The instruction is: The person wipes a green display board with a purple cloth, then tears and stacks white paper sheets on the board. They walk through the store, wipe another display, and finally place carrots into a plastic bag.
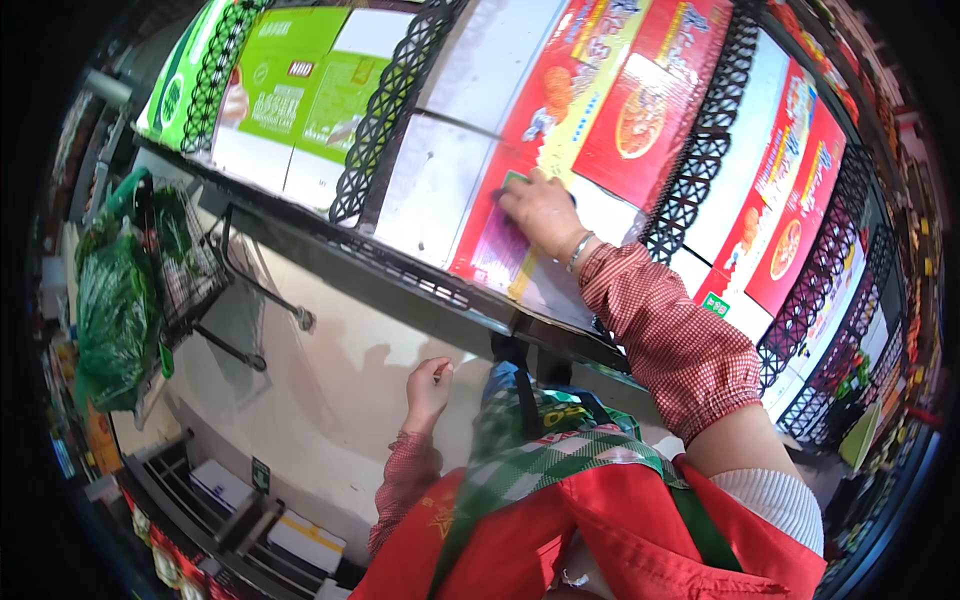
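Flat printed cardboard lines the slanted display shelf before me, with black lattice dividers (394, 105) between its sections. My right hand (545, 212), with a bracelet at the wrist and a red checked sleeve cover, rests on a red and yellow printed cardboard sheet (559, 97). Its fingers curl over something small and dark, partly hidden, with green at its edge; I cannot tell what it is. My left hand (428, 388) hangs low by my body over the floor, fingers curled, with nothing visible in it.
At the left stands a wire shopping cart (187, 255) with a green plastic bag (116, 322) on it. A dark rack (180, 499) holding white boxes is at the lower left. The shelf's black front edge (420, 289) runs across in front of my legs.
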`<act>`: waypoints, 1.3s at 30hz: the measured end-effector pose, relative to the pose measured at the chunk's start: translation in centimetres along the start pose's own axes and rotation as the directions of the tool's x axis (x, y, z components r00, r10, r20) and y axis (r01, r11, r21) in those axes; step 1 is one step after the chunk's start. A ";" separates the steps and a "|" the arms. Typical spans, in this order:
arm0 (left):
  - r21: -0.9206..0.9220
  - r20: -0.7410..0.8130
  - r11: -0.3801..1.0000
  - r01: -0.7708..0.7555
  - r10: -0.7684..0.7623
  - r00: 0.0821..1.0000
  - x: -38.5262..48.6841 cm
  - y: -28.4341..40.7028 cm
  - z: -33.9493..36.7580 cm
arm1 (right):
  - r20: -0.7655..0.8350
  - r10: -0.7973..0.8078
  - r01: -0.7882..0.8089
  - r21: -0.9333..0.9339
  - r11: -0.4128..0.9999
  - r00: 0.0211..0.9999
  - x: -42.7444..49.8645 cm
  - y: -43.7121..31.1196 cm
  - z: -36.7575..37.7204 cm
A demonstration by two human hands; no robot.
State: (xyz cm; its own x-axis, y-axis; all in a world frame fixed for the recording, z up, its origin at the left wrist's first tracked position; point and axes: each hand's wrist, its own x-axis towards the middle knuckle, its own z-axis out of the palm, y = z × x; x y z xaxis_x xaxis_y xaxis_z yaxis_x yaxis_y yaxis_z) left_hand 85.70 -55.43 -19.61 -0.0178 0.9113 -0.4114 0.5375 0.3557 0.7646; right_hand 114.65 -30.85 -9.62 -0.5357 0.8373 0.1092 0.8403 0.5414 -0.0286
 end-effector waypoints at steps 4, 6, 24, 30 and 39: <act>0.119 0.041 0.985 -0.125 0.121 0.992 0.1 0.0 1.1 | 0.135 0.424 -0.440 0.137 0.887 0.896 -3.3 0.2 0.3; 0.219 0.138 0.953 -0.211 0.184 0.973 -0.2 0.9 2.2 | 0.432 0.421 -0.601 0.519 0.608 0.798 -5.2 -1.6 -0.5; -0.353 0.863 0.915 -0.196 0.399 0.308 -32.1 28.8 39.5 | 0.240 0.877 0.417 0.807 -0.418 0.415 -74.6 -10.7 -15.0; -0.363 0.932 0.930 -0.050 0.364 0.005 -48.0 30.4 53.8 | 0.257 0.964 0.731 0.644 -0.224 0.069 -93.8 -16.9 -15.9; -0.085 0.904 0.989 -0.118 0.027 -0.427 -70.5 31.7 72.7 | 0.278 0.869 0.900 0.276 0.336 -0.410 -115.8 -26.6 -12.2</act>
State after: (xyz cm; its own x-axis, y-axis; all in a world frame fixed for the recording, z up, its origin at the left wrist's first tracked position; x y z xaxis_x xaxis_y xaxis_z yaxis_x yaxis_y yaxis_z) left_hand 165.35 -123.51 -2.43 0.7840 -0.5671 -0.2526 0.4622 0.2616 0.8473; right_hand 155.38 -143.11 -9.35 0.9265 0.1483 -0.3458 -0.2225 0.9571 -0.1856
